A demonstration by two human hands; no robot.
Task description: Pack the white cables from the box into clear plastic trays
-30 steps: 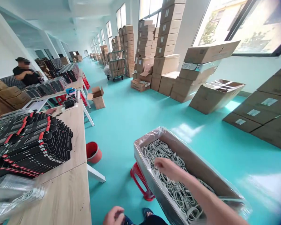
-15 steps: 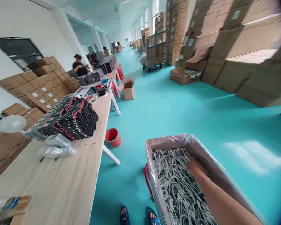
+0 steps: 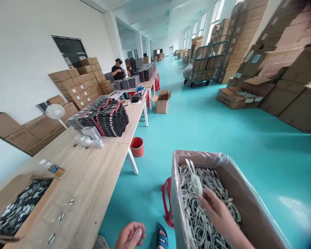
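My right fingers (image 3: 206, 197) pinch a white cable's plug (image 3: 196, 182) up clear of the coiled cables (image 3: 194, 216) in a plastic-lined carton (image 3: 248, 197), propped on a red stool (image 3: 167, 197) within reach, while my left hand (image 3: 131, 236) stays loosely curled and empty.

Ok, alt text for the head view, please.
A right hand holds a white cable end above a plastic-lined cardboard box of coiled white cables. The left hand looks empty beside a blue sandal; a wooden workbench and stacked cartons lie beyond.
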